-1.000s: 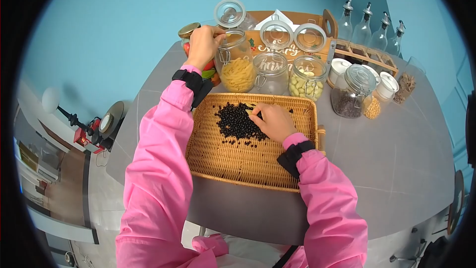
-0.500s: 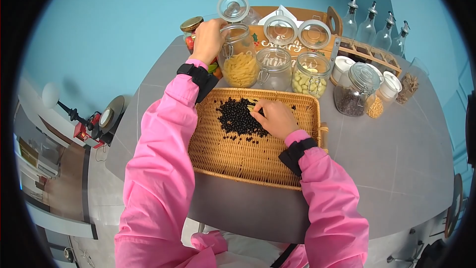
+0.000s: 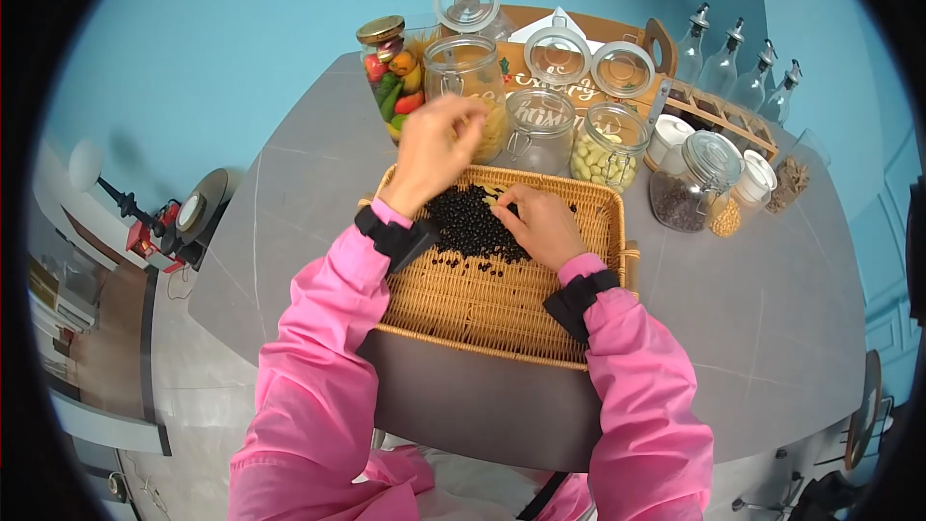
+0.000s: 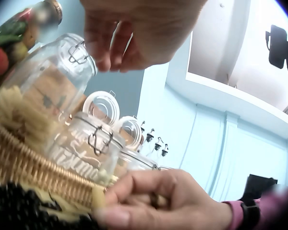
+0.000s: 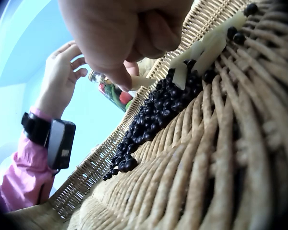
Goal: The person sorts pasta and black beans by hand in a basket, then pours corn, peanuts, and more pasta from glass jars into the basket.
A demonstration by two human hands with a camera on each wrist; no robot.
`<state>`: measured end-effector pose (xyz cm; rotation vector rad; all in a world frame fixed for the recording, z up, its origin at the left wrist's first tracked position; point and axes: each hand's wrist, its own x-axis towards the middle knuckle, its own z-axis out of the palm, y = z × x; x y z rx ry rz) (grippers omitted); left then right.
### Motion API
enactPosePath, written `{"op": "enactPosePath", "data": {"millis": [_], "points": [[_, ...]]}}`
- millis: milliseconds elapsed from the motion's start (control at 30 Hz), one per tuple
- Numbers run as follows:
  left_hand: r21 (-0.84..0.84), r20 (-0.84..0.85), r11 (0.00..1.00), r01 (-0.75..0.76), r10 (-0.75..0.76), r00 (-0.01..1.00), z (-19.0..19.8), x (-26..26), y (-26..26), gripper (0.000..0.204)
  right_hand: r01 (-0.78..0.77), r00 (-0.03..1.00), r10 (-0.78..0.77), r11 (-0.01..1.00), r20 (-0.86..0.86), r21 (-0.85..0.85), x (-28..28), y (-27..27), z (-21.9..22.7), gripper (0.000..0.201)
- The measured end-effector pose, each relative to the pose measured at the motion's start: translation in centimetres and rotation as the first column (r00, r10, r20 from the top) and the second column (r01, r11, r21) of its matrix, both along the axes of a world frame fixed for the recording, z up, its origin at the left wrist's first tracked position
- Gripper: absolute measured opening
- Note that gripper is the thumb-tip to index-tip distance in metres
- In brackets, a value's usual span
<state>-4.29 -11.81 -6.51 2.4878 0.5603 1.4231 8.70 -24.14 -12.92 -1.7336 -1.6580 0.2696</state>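
My left hand [image 3: 436, 150] hangs over the back left of a wicker basket [image 3: 482, 318], in front of a glass jar [image 3: 463, 53] of penne. Its fingers are loosely bent, with nothing visible between them. Down in the basket, my right hand [image 3: 542, 227] pinches a piece of penne [image 4: 98, 197] between thumb and forefinger. Beside those fingertips lies a heap of black beans [image 3: 473, 227]. More penne pieces [image 5: 209, 55] lie among the beans by the basket's back wall, as the right wrist view shows.
Behind the basket stand an open glass jar [image 3: 540, 135] and a jar of pale beans [image 3: 606, 159]. A jar of colourful vegetables [image 3: 394, 87] is at the left. Rightward are a dark-filled jar [image 3: 683, 198], white-lidded canisters [image 3: 755, 177] and glass bottles [image 3: 719, 68].
My left hand has left the penne jar's rim and come down and toward me over the basket. The right hand stays at the beans, pinching penne.
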Motion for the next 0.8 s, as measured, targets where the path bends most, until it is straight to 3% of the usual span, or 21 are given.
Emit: {"op": "enactPosePath", "data": {"millis": [100,133,200,233,267,333,400,433,467,500,533,600,667,733,767,800], "points": [[-0.38,-0.193,0.915,0.137,-0.224,0.955,-2.3,-0.9,-0.5,0.018,0.008,1.0,-0.007,0.997,-0.006,0.082,0.0,0.1,-0.1,0.019],[-0.386,-0.185,0.912,0.135,-0.22,0.958,-2.8,-1.1,-0.3,0.018,0.002,1.0,-0.002,0.997,0.001,0.074,0.1,0.3,-0.3,0.019],[-0.677,-0.17,0.686,0.267,-0.498,0.85,-3.8,-1.2,0.0,0.018,0.037,0.999,-0.035,0.982,-0.016,0.186,0.1,0.5,-0.7,0.019],[-0.697,-0.163,0.656,0.288,-0.537,0.828,-4.1,-1.3,0.1,0.017,0.051,0.998,-0.046,0.988,-0.037,0.149,0.2,0.5,-0.6,0.02],[-0.701,-0.155,0.652,0.288,-0.534,0.831,-4.4,-1.2,0.1,0.017,0.045,0.999,-0.041,0.989,-0.031,0.141,0.2,0.6,-0.7,0.02],[-0.773,-0.009,0.533,0.343,-0.55,0.835,-5.1,-0.9,0.0,0.014,0.05,0.998,-0.043,0.985,-0.044,0.167,0.4,0.7,-1.3,0.019],[-0.789,0.039,0.511,0.342,-0.514,0.857,-4.9,-0.9,-0.1,0.014,0.039,0.996,-0.023,0.981,-0.084,0.191,0.5,0.8,-1.2,0.019],[-0.801,0.077,0.494,0.339,-0.476,0.876,-4.7,-0.9,-0.1,0.013,0.076,0.974,-0.04,0.985,-0.223,0.157,0.5,0.8,-1.0,0.018],[-0.802,0.084,0.49,0.342,-0.474,0.877,-4.6,-0.9,-0.1,0.013,0.11,0.932,-0.061,0.987,-0.358,0.118,0.5,0.9,-0.8,0.018],[-0.776,0.093,0.541,0.323,-0.409,0.908,-4.5,-0.9,0.0,0.013,0.135,0.908,-0.022,0.961,-0.419,0.242,0.9,1.6,-1.7,0.023],[-0.749,0.103,0.591,0.299,-0.342,0.934,-4.3,-0.9,0.1,0.013,0.133,0.908,-0.022,0.962,-0.417,0.239,1.3,1.6,-1.9,0.023],[-0.719,0.075,0.64,0.271,-0.316,0.946,-4.2,-1.1,0.1,0.014,0.201,0.704,-0.037,0.968,-0.709,0.15,1.9,1.4,-1.5,0.026],[-0.613,-0.043,0.779,0.133,-0.201,0.979,-4.4,-1.0,0.2,0.014,0.218,0.694,-0.085,0.971,-0.715,0.096,2.2,1.4,-1.6,0.032],[-0.607,-0.015,0.782,0.142,-0.19,0.982,-4.7,-0.9,0.1,0.014,0.159,0.582,-0.054,0.986,-0.811,0.048,2.2,1.0,-1.2,0.034],[-0.6,0.013,0.785,0.151,-0.179,0.984,-4.7,-0.8,0.1,0.015,0.162,0.581,-0.051,0.985,-0.812,0.054,2.2,1.1,-1.3,0.034],[-0.593,0.01,0.79,0.152,-0.182,0.983,-4.7,-0.7,0.1,0.015,0.16,0.673,-0.067,0.986,-0.737,0.057,2.3,1.3,-1.7,0.036]]}}
